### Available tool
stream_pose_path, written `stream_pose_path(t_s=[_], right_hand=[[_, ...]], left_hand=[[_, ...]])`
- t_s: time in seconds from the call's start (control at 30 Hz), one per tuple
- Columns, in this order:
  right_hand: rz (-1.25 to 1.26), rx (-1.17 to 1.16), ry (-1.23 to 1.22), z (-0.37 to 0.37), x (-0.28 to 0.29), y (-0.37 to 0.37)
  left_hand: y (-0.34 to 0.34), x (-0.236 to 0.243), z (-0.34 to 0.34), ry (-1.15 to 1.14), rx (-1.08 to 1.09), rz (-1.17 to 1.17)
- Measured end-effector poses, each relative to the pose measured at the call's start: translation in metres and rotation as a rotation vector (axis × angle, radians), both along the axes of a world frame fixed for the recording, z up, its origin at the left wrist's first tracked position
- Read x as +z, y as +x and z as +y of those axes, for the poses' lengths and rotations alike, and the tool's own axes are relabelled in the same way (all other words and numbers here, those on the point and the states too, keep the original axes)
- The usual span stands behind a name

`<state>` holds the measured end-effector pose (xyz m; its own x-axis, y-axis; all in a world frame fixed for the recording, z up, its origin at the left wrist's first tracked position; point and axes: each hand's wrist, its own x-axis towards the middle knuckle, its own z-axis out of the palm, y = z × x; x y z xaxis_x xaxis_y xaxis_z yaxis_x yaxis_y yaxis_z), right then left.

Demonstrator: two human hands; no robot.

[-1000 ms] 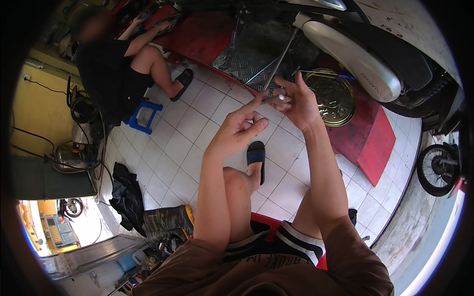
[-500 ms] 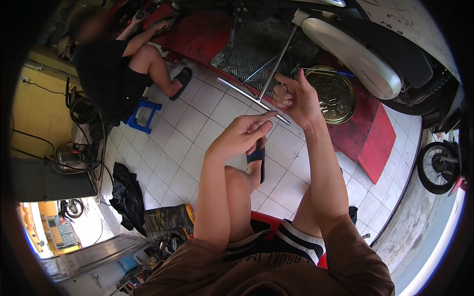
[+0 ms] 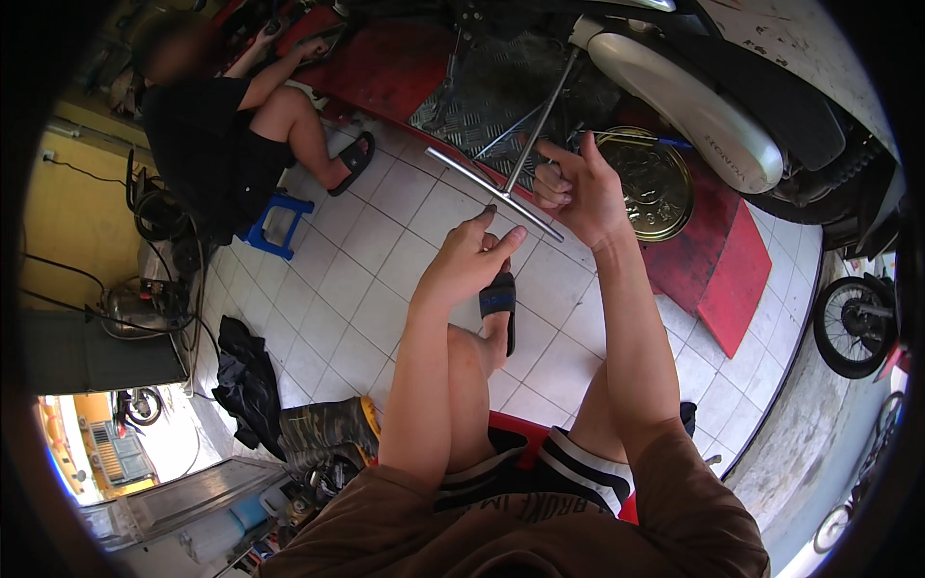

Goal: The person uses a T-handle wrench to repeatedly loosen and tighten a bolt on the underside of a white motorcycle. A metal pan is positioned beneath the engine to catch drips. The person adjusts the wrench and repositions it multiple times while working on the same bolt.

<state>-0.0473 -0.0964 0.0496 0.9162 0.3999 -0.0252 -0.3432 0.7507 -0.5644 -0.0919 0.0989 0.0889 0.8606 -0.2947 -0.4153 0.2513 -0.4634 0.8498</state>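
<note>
A long steel T-handle wrench (image 3: 549,123) slants from the silver exhaust cover (image 3: 674,101) of a motorcycle toward me, its crossbar nearest. My left hand (image 3: 470,255) is just below the crossbar, index finger stretched up to its middle and thumb apart, not wrapped round it. Beside the shaft is my right hand (image 3: 583,193), thumb raised and index finger reaching to the shaft; its other fingers curl loosely without closing on the wrench. The wrench's far end meets the upper end of the cover, where the fastener is too small to make out.
A round gold-coloured tray (image 3: 655,226) lies on the red lift platform (image 3: 708,275), a blue-handled tool across its rim. At the left a co-worker sits on a blue stool (image 3: 279,226). A black cloth (image 3: 241,376) and camouflage boots (image 3: 323,429) lie on the tiled floor.
My left hand has shifted from the crossbar's right end to near its middle, and its index finger now points upward. The crossbar has turned only slightly. My right hand stays almost still.
</note>
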Motion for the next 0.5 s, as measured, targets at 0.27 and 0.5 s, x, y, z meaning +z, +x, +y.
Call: stream_pose_path(t_s=[0.27, 0.5], right_hand=[[0.014, -0.047, -0.117, -0.002, 0.003, -0.002], [0.008, -0.011, -0.05, -0.002, 0.002, -0.002]], left_hand=[[-0.007, 0.024, -0.009, -0.526, -0.132, -0.051], [0.001, -0.003, -0.009, 0.194, -0.024, -0.181]])
